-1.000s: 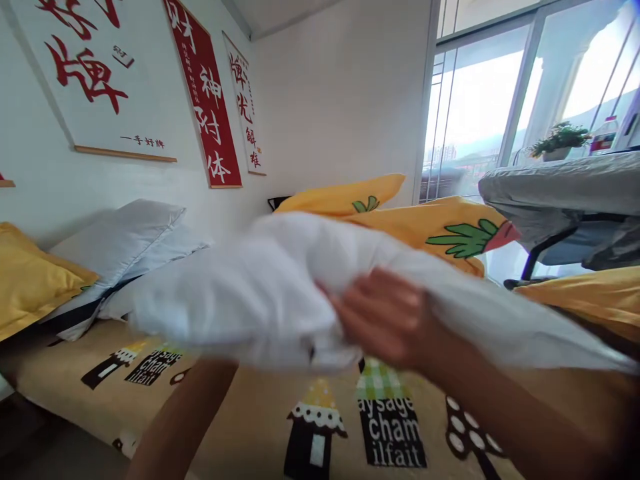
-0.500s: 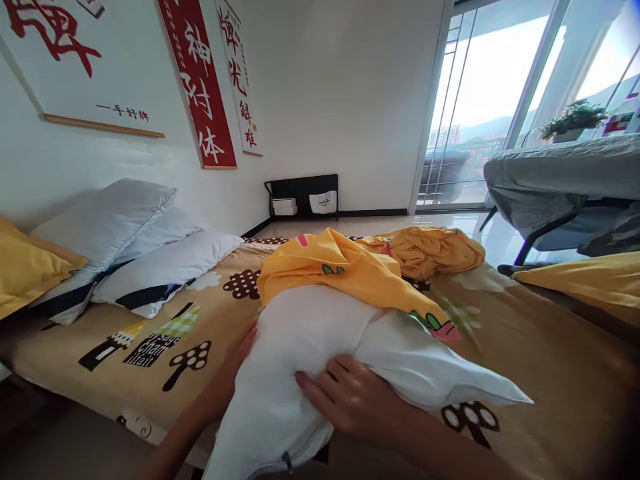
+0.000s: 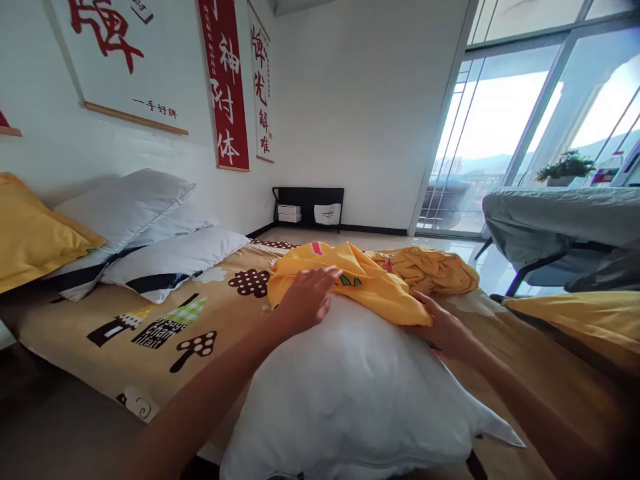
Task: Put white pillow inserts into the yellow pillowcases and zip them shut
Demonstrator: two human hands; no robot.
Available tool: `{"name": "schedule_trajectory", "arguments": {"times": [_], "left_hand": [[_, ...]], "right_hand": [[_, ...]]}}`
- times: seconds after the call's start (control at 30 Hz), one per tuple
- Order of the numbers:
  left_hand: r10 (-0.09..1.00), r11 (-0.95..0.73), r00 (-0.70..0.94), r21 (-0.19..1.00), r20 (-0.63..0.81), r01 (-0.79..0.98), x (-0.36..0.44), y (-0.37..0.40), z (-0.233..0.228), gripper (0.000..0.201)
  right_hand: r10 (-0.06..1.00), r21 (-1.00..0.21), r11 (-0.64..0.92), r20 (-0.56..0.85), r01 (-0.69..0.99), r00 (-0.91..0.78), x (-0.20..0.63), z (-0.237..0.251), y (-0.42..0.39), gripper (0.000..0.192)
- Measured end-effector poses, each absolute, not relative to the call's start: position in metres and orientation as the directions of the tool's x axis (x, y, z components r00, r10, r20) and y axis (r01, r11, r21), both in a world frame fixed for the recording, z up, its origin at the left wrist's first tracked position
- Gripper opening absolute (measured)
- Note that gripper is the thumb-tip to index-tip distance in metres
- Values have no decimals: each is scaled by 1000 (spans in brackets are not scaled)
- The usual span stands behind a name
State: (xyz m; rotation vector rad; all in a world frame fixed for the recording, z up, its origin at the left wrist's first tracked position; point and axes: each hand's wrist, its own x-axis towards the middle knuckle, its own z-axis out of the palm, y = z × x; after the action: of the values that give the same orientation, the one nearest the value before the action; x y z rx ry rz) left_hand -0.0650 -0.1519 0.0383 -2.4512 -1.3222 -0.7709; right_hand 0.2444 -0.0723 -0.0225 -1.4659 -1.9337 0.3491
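A large white pillow point(image 3: 350, 393) lies on the near edge of the bed point(image 3: 100, 320), its far end inside a yellow pillowcase point(image 3: 360, 277) with a carrot print. My left hand point(image 3: 306, 297) rests flat on the pillowcase's near left edge, fingers spread. My right hand point(image 3: 443, 327) holds the pillowcase's lower right edge where it meets the pillow. More yellow fabric point(image 3: 430, 267) lies bunched behind.
Two white pillows point(image 3: 150, 240) and a yellow one point(image 3: 35, 233) lean against the left wall under hanging scrolls. A grey covered table point(image 3: 560, 217) and a yellow cloth point(image 3: 580, 313) stand at the right, before tall windows. A black shelf point(image 3: 310, 207) sits in the far corner.
The pillow came down from mid-air onto the bed. Both hands moved from the pillow's near end up to the yellow pillowcase's edge.
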Motion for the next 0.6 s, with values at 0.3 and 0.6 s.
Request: {"name": "schedule_trajectory", "arguments": {"times": [0.3,0.6], "left_hand": [[657,-514,378,21,652,857,-45,-93,54,20],[688,-587,-330,763,647,271,-183,-177,48,32]], "right_hand": [[890,-635,426,421,644,-174,255,41,-119,19],[782,-458,394,622,797,-29,301,91,-125,25]]}}
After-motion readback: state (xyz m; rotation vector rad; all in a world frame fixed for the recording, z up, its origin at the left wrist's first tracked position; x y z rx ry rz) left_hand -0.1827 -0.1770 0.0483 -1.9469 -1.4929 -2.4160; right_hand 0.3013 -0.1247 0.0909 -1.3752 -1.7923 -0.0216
